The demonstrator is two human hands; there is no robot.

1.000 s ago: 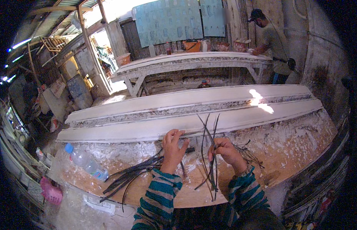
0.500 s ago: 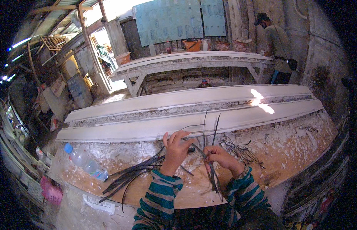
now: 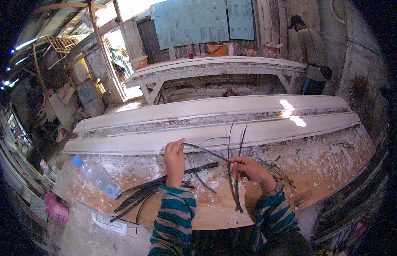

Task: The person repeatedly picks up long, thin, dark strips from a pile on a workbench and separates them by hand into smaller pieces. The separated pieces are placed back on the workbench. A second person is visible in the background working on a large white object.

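Observation:
A thin black strip (image 3: 203, 149) arches between my two hands above the plywood work surface. My left hand (image 3: 175, 164) pinches its left end between thumb and fingertips. The fingers of my right hand (image 3: 254, 170) are closed on its other end, over a few more dark strips (image 3: 231, 183) that run lengthwise on the board beneath that hand. Beside and under my left wrist lies a loose bundle of black strips (image 3: 141, 197). A tangle of thin black strands (image 3: 277, 170) rests just beyond my right hand.
Long white moulded lengths (image 3: 164, 143) stretch across the board beyond my hands. A clear bottle with a blue cap (image 3: 96, 177) lies at the left. White flakes litter the wood. Farther back, a person (image 3: 311, 51) stands by a white bench (image 3: 207, 70) holding orange tubs (image 3: 217, 49).
My left hand has moved left and away from my right, drawing the black strip out between them. The person at the back has lowered an arm.

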